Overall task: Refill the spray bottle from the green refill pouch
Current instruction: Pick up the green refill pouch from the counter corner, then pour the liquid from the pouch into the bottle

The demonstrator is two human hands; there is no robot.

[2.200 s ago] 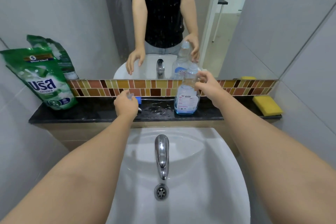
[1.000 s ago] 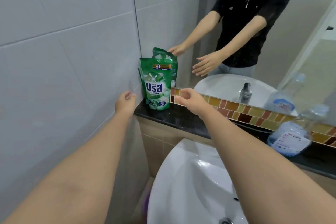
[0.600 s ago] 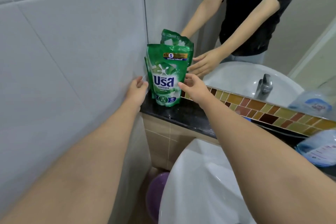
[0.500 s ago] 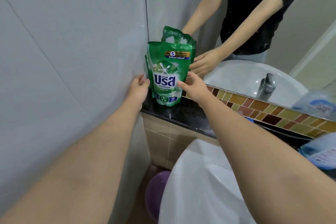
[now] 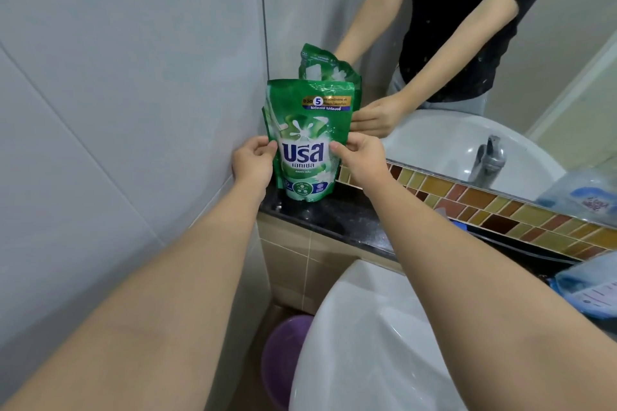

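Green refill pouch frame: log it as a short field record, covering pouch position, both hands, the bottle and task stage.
pouch: green refill pouch upright on the black ledge, in the corner by the tiled wall
left hand: left hand gripping the pouch's left edge
right hand: right hand gripping its right edge
bottle: spray bottle at the frame's right edge, blurred, untouched
sink: white basin below
stage: pouch grasped, pouring not yet begun

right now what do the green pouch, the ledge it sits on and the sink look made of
Green pouch: looks like glossy flexible plastic film, judging by its crinkles and sheen.
Ledge: seemingly polished dark stone, possibly granite; it is black, speckled and reflective.
Sink: probably glazed white ceramic, smooth with soft highlights.
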